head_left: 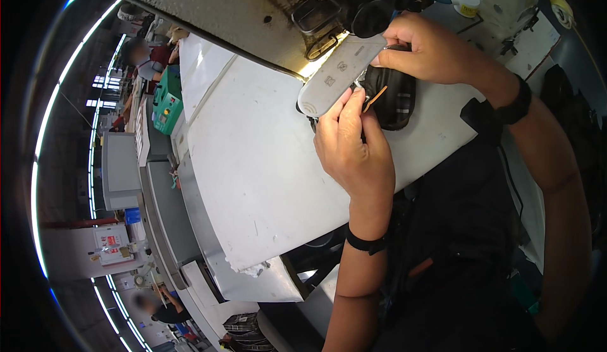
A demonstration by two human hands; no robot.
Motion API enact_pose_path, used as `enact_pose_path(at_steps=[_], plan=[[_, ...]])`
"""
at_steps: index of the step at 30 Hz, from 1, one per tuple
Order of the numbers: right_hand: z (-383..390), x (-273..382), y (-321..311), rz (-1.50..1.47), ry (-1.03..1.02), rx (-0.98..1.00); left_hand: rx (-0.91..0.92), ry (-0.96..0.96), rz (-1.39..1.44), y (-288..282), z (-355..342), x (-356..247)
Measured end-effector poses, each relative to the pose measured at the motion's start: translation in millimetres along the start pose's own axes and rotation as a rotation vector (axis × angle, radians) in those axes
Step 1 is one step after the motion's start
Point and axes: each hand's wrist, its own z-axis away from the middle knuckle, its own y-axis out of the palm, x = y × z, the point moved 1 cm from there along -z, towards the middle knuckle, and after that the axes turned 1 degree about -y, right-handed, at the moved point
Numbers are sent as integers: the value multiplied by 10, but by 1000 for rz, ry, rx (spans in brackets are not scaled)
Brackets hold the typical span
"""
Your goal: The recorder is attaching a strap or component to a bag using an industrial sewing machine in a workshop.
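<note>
your dark checked fabric piece [402, 100] lies on the white surface [272, 168], at about two o'clock from the middle of the view, just beside the long grey plate [338, 77] of the sewing machine [215, 10]. the machine's arm slants in from eleven o'clock, and a light glows along the plate's upper edge.

your left hand [351, 148] is at the fabric piece's seven o'clock, thumb and forefinger drawn nearly together next to the plate; what sits between the tips is too small to tell, so you can't say whether it grips. a narrow orange strip [377, 99] sticks out just beyond those fingers, over the fabric.

your right hand [436, 47] is at the piece's one o'clock, fingers curled and thumb closed against them, pinching its upper edge.

you wear a black band on each wrist. at ten o'clock, well apart from your hands, stands a green box [167, 102], with a person [150, 58] behind it; a checked cloth bundle [248, 332] lies between six and seven.
</note>
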Motion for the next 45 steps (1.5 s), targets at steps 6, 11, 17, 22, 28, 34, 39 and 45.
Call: enact_pose_path(at_steps=[6, 11, 17, 22, 28, 34, 39, 45], plan=[[-11, -13, 6, -46, 78, 10, -32, 25, 0, 32, -2, 35], [-27, -8, 12, 55, 5, -3, -32, 6, -31, 47, 8, 15], [-25, 5, 25, -51, 49, 8, -55, -10, -29, 57, 3, -6], [-18, -11, 51, 8, 22, -49, -57, -17, -29, 37, -15, -48], [-22, -43, 73, -45, 25, -62, -12, -110, 17, 15, -21, -86], [-35, -134, 118, -95, -38, -107, -16, -92, 4, 22, -18, -78], [-29, -180, 123, -65, -39, -105, -4, -101, -16, 17, -23, -82], [-24, -162, 110, -73, 21, -55, -19, -133, -18, 27, -34, -93]])
